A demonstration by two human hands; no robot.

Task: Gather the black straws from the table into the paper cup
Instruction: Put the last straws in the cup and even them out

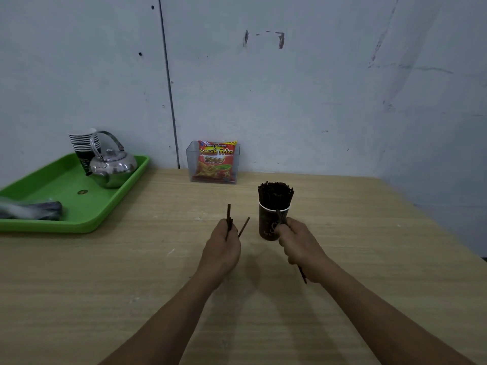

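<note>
Straws (275, 192) were nearly gathered; cup (271, 222) stood packed, the last few in hand.
Left hand (222, 242) pinched several thin, stiff black sticks upright beside the cup; right hand (296, 243) curled round a few more, close before its dark paper wall; none lay loose on the matt wood-grain table (369, 246); both handfuls awaited dropping in.

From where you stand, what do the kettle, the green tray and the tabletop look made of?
Kettle: polished metal, probably steel; its body mirrors the surroundings.
Green tray: likely plastic; smooth, evenly coloured, with a rounded moulded rim.
Tabletop: pale matt wood grain; solid wood or laminate, unclear.
</note>
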